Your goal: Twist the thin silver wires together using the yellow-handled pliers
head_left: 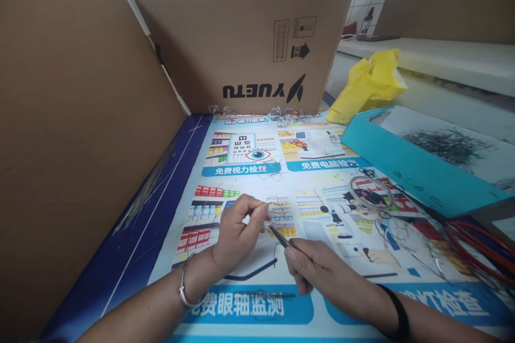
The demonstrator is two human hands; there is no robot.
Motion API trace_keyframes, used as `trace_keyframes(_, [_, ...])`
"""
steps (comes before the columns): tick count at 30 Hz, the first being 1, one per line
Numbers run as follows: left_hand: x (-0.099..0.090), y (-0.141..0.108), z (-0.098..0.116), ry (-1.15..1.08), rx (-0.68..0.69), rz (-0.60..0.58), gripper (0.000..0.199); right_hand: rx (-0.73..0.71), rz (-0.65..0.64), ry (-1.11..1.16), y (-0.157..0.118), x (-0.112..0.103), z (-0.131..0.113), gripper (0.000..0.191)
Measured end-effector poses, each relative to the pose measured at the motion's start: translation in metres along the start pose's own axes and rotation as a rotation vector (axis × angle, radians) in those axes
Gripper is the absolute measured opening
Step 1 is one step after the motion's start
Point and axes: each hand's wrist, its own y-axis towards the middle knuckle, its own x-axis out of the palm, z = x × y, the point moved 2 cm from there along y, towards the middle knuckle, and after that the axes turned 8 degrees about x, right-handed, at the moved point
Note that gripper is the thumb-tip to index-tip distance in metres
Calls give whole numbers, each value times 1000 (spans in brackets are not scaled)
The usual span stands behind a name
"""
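Observation:
My left hand (243, 228) is closed in a pinch of thumb and forefinger, with a tiny pale thing at the fingertips that is too small to name. Tweezers (279, 236) are gripped in my right hand (311, 263), their tips pointing up and left to just beside the left fingertips. Thin curled wires (277, 208) show right behind the pinch on the printed sheet (257, 182). Between my forearms lies a small bundle of dark thin strands (263, 295).
Cardboard panels (241, 37) stand at the left and back. To the right are a teal box (410, 163) with a dark wire tangle (444, 144), a yellow bag (366, 86), a clear ring (372, 193) and red-handled scissors (478, 246). More wire scraps (285, 115) lie along the back panel.

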Motion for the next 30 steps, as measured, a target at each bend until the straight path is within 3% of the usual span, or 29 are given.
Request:
trace_keyframes(4, [0,2,-3,-78,-67,8,16,-31,64,-53,1,-5,-2,45])
trace_keyframes(7, [2,4,-7,-240,-189,15,19,-46,173,-138,3,-14,-3,45])
trace_keyframes(11, [6,6,-10,-461,-341,42,22,-119,419,-521,7,-29,-2,38])
trace_keyframes(15, [8,8,-8,-469,-366,10,23,-229,578,-743,8,-40,-1,31])
trace_keyframes(21, [3,10,-4,-237,-245,-96,19,-193,439,-639,8,-47,-5,37])
trace_keyframes(30, [2,10,-7,-53,-82,-183,18,-184,415,-675,11,-44,-1,37])
